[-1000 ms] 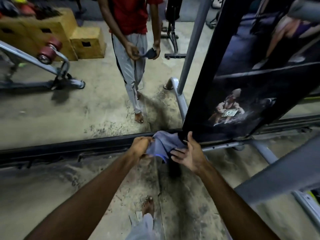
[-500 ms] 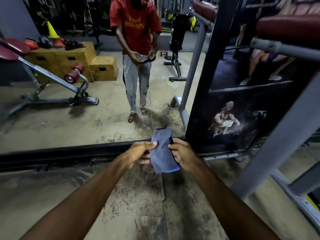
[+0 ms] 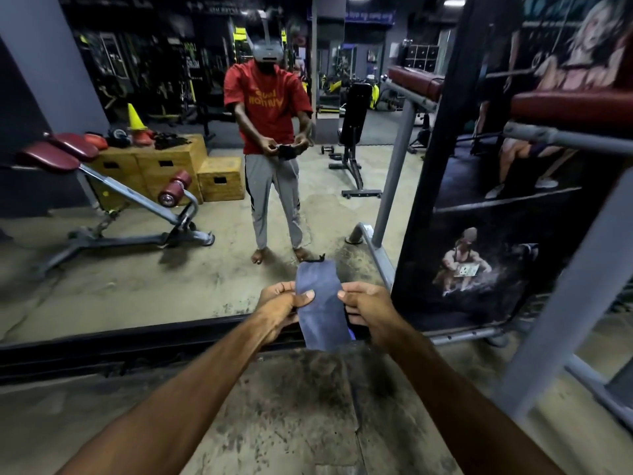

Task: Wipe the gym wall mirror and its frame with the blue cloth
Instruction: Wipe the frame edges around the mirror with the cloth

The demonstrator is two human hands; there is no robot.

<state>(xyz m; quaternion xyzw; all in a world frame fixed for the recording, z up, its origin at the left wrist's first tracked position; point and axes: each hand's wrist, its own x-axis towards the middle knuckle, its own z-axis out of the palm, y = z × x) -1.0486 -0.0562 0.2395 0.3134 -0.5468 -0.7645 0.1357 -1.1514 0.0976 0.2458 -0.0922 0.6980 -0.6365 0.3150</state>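
Note:
The blue cloth [image 3: 320, 303] is folded into a tall strip and held up in front of me. My left hand [image 3: 279, 305] pinches its left edge with the thumb lying across the front. Its right edge is gripped by my right hand [image 3: 368, 308]. Behind the cloth stands the large wall mirror [image 3: 154, 269], which shows a person in a red shirt holding the same cloth. The mirror's black bottom frame [image 3: 137, 344] runs along the floor just below my hands.
A dark poster panel [image 3: 479, 234] stands at the mirror's right edge. A grey machine frame [image 3: 565, 303] with red pads rises at the right, close to my right arm. The dusty concrete floor [image 3: 274, 423] lies below. Benches and wooden boxes appear only as reflections.
My head has tilted up, so more of the mirror shows. The bunched cloth has been straightened into a folded strip and raised higher, with both hands now at its side edges.

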